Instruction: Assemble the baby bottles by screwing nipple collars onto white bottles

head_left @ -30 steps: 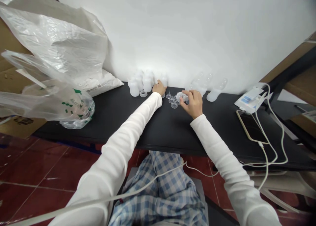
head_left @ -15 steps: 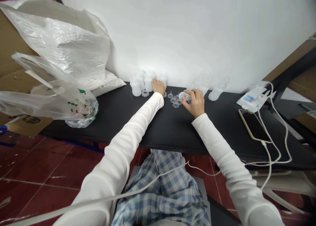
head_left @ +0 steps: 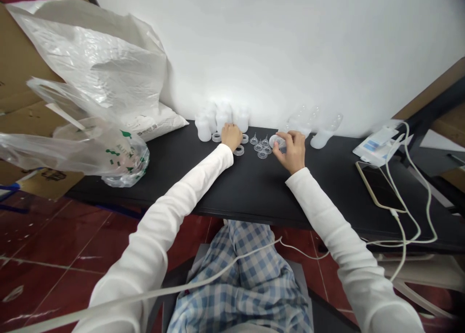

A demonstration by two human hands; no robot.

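Head view: near the black table's (head_left: 250, 190) far edge, the right hand (head_left: 294, 151) pinches a translucent round piece (head_left: 275, 140); the left hand (head_left: 231, 137) covers white rings (head_left: 239, 153), its grip hidden.

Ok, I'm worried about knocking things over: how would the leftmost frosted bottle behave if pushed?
The frosted bottle looks plastic, so it's probably light for its size. Standing upright, taller than wide, it may tip if pushed high. Its rounded sides could let it roll once down.
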